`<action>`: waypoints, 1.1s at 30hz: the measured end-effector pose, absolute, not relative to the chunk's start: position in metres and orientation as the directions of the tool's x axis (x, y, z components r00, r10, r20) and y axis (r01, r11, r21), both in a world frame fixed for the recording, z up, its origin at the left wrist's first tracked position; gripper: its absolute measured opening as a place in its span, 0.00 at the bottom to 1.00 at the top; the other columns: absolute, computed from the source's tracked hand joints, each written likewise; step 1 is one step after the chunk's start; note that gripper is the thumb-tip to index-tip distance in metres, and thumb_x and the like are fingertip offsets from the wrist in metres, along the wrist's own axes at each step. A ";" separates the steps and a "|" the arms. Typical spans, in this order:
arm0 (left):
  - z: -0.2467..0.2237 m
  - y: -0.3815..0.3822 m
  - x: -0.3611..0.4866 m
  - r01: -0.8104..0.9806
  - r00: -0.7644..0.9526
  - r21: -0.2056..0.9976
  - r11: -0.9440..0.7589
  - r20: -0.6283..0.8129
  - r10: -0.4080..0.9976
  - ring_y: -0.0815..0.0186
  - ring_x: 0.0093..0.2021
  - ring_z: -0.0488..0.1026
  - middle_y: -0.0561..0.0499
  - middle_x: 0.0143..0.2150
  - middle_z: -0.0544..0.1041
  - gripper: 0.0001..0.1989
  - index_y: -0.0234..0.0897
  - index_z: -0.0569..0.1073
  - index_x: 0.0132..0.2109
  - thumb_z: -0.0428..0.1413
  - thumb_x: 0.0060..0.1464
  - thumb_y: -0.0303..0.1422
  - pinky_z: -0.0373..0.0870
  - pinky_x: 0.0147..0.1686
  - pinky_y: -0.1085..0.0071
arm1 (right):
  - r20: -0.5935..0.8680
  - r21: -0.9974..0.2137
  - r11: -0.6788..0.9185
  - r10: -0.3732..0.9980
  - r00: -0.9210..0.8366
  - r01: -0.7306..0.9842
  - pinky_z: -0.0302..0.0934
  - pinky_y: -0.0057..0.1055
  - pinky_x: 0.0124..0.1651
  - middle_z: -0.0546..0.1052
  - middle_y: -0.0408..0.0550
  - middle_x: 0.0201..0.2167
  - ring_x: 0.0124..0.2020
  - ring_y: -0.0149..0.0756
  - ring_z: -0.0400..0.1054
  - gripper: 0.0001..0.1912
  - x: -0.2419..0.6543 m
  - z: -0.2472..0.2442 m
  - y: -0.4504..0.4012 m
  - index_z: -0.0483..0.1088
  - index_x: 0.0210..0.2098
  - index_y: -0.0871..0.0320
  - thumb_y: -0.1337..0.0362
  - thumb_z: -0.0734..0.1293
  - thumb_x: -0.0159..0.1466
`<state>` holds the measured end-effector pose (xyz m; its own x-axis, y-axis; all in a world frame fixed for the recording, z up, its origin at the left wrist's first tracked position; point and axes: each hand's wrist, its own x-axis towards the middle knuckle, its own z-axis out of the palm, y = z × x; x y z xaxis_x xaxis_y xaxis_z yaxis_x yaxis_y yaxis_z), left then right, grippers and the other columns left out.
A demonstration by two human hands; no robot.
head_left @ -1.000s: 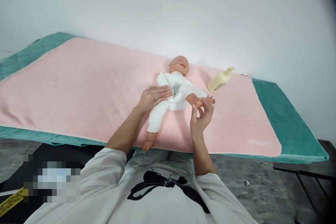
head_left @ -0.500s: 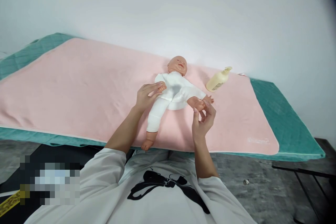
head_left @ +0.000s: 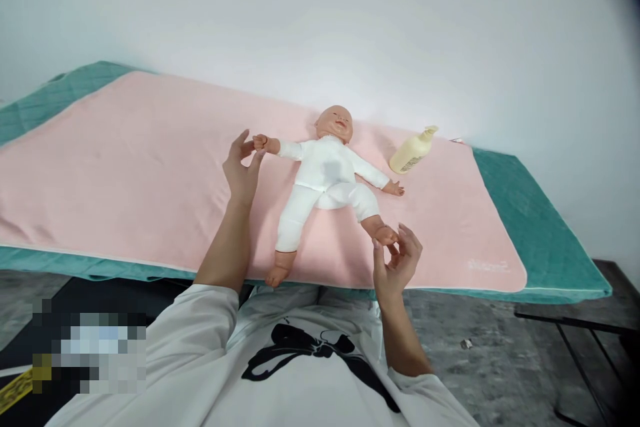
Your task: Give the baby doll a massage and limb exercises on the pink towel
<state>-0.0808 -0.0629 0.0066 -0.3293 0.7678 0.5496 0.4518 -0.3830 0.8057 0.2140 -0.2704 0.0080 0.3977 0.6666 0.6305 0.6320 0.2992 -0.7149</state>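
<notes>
A baby doll (head_left: 325, 167) in a white cloth suit lies on its back on a pink mat (head_left: 165, 160), head toward the wall. My left hand (head_left: 242, 170) pinches the doll's hand on the left between thumb and fingers, and that arm is stretched out sideways. With its fingertips, my right hand (head_left: 400, 260) grips the doll's foot on the right; that leg is spread out toward me. The doll's other arm and other leg rest on the mat, touched by neither hand.
A pale yellow pump bottle (head_left: 413, 152) lies tilted on the mat to the right of the doll. Under the mat is a green quilted cover (head_left: 540, 227). A white wall (head_left: 320, 27) stands behind. Dark metal legs (head_left: 580, 347) show at lower right.
My left hand has drawn the doll's arm from its chest out to the left. My right hand has pulled the doll's foot down and toward me, straightening the bent leg.
</notes>
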 end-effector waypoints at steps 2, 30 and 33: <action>0.004 -0.060 -0.083 0.427 -0.357 0.828 -0.364 0.524 0.773 0.60 0.52 0.76 0.43 0.52 0.78 0.28 0.40 0.67 0.62 0.58 0.58 0.44 0.72 0.53 0.64 | 0.617 -0.729 0.290 0.672 0.410 0.620 0.75 0.39 0.43 0.66 0.53 0.55 0.59 0.43 0.65 0.24 0.215 0.002 -0.281 0.63 0.54 0.49 0.64 0.70 0.61; -0.028 -0.035 -0.128 0.494 -0.409 0.868 0.051 0.181 0.894 0.42 0.49 0.76 0.41 0.41 0.80 0.27 0.40 0.76 0.51 0.68 0.41 0.38 0.68 0.54 0.41 | 0.530 -0.660 0.155 0.790 0.309 0.735 0.70 0.50 0.54 0.69 0.59 0.55 0.58 0.46 0.67 0.18 0.188 -0.070 -0.321 0.65 0.55 0.55 0.65 0.65 0.65; -0.018 -0.040 -0.122 0.500 -0.406 0.865 0.047 0.186 0.895 0.45 0.52 0.76 0.41 0.45 0.80 0.27 0.38 0.74 0.54 0.67 0.46 0.38 0.68 0.56 0.43 | 0.535 -0.686 0.165 0.774 0.338 0.708 0.69 0.52 0.54 0.69 0.58 0.55 0.59 0.47 0.66 0.21 0.189 -0.072 -0.323 0.64 0.56 0.54 0.66 0.67 0.64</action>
